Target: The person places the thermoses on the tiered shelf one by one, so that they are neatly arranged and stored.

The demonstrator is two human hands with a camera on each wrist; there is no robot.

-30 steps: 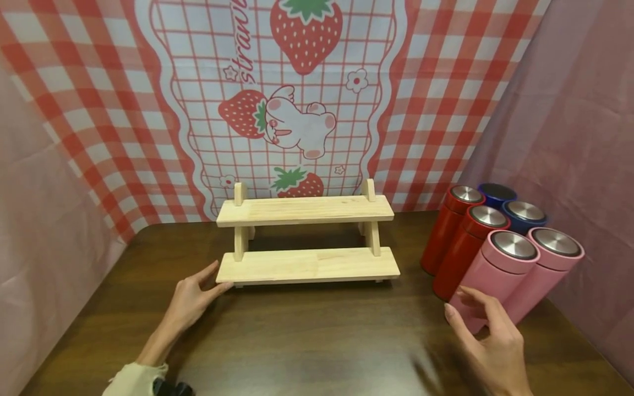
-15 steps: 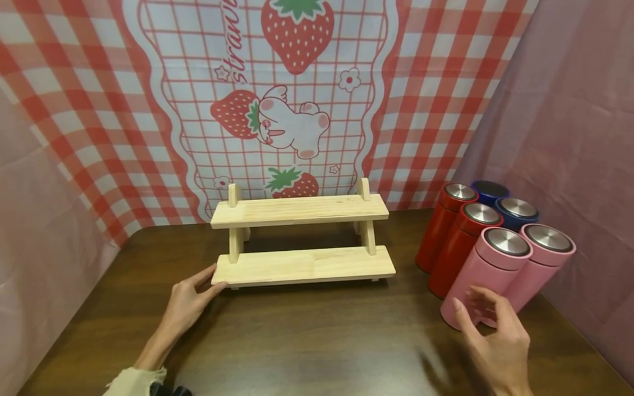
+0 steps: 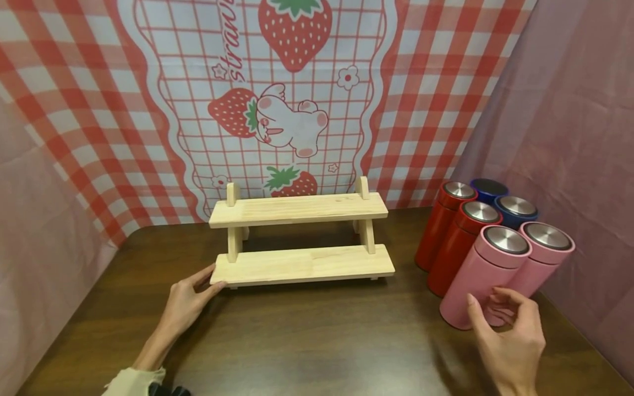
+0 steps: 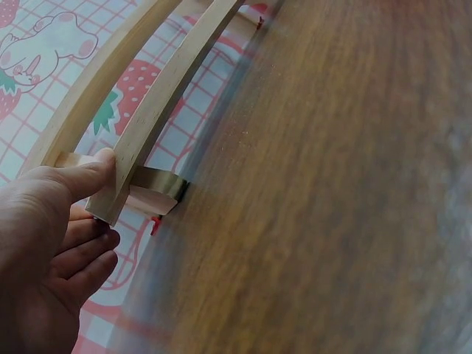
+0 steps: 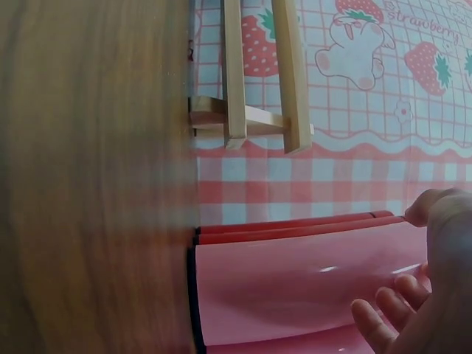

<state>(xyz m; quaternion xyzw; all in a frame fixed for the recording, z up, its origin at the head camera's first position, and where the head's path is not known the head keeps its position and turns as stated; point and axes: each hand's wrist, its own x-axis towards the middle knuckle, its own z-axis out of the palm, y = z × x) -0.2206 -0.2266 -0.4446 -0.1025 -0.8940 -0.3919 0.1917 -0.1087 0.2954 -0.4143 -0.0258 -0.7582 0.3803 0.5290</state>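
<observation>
A two-tier wooden display stand rests on the table. At its left end, my left hand grips the lower board, the thumb on the front edge and the fingers behind the end, as the left wrist view shows. On the right, my right hand is in front of the near pink thermos bottle, thumb and fingers spread and bent. In the right wrist view its fingers lie over the pink side; whether they touch it I cannot tell. A second pink thermos bottle stands beside it, partly hidden.
Two red thermos bottles stand upright behind the pink ones, with two blue thermos bottles farther back. A red checked strawberry cloth hangs behind the brown table. Pink cloth hangs along the right side.
My right hand has shifted right across the front of the near pink thermos bottle. The head view has turned slightly right. My left hand keeps its place on the stand.
</observation>
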